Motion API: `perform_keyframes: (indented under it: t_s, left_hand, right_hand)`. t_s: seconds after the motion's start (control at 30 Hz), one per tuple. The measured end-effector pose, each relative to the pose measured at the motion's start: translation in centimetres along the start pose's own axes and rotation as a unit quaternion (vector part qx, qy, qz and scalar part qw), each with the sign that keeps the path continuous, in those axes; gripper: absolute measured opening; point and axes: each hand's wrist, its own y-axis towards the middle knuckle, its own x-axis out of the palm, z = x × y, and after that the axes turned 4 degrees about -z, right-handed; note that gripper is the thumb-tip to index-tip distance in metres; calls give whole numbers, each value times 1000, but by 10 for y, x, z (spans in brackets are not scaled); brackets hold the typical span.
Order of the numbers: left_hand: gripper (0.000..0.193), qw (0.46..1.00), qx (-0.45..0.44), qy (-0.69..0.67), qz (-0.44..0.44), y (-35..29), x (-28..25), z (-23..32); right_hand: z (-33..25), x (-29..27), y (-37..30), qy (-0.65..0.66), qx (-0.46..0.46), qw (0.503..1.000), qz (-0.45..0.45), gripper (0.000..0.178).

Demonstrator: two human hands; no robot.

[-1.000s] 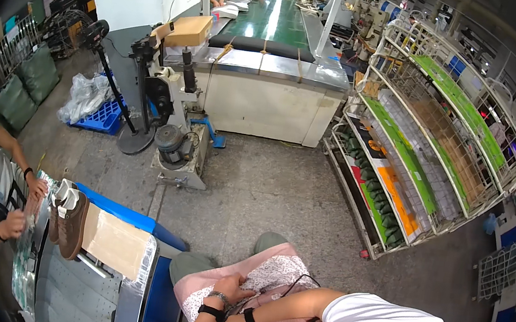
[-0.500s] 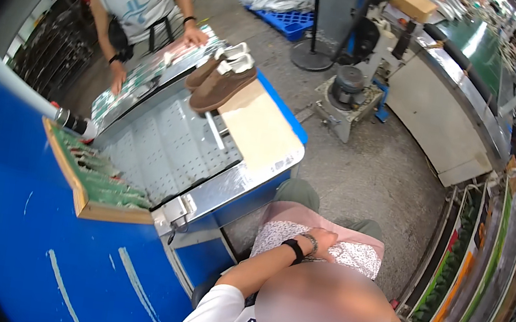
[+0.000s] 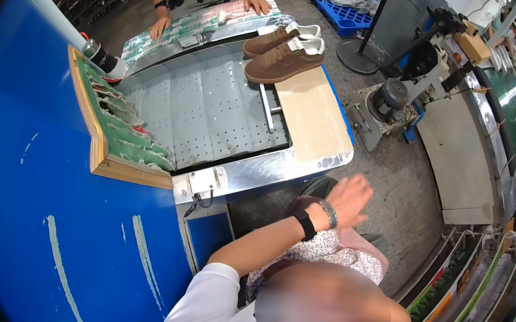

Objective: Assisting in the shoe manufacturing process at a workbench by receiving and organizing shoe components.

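Left hand (image 3: 349, 199) hovers with fingers loosely open, gripping nothing, so reach up past the beige board (image 3: 313, 116) for the brown suede sneakers (image 3: 285, 57) carefully.

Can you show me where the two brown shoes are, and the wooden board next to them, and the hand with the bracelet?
Brown shoes (image 3: 284, 59): head view, on the nearer shoe's laces.
Wooden board (image 3: 312, 117): head view, on its bare middle.
Raised hand (image 3: 349, 198): head view, on the back of the hand.

Matt brown suede shoes (image 3: 283, 59) rest on a pale smooth board (image 3: 312, 119) beside the counter's (image 3: 213, 106) perforated, dull metal.
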Motion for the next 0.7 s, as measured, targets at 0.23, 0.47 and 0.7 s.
perform_keyframes:
  t_s: [0.23, 0.47, 0.7]
  left_hand:
    - [79, 975, -112, 106, 161, -21, -58, -56]
    - [90, 975, -150, 130, 99, -38, -45, -92]
    - [85, 972, -183, 131, 68, -33, -56, -92]
  right_hand:
    - [-8, -118, -34, 2, 37, 993, 115, 43]
    - [43, -269, -59, 5, 200, 917, 345, 28]
    - [102, -390, 6, -199, 142, 883, 401, 46]
